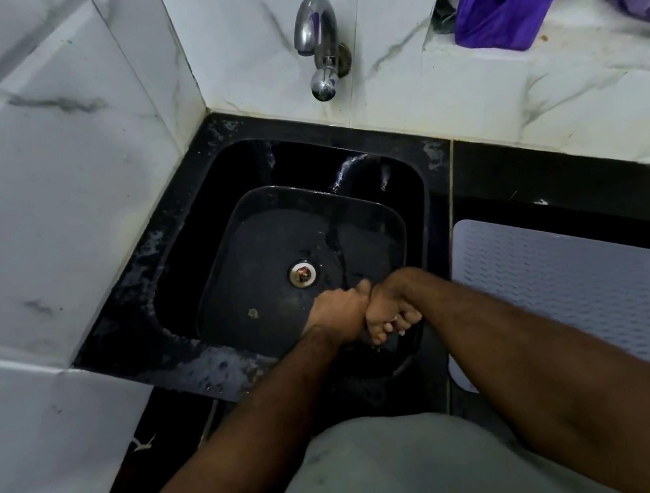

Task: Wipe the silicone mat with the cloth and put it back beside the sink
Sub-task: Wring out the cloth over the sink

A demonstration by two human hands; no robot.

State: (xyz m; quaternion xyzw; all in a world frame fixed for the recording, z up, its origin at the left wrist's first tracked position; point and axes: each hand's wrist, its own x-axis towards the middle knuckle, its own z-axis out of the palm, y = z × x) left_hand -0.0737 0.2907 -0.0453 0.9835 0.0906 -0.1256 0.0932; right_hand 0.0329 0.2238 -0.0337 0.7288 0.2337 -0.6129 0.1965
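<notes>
Low in the frame's centre your left hand (340, 310) and right hand (391, 306) press together over the black sink (205, 229), fingers curled on something I cannot make out, while the silicone mat (576, 287) lies flat at right, just beside it.

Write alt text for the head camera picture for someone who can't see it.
Two hands, left hand and right hand, are clenched together over a black sink, perhaps wringing something hidden. A grey mat lies on the counter to the right, below a wall tap.
</notes>
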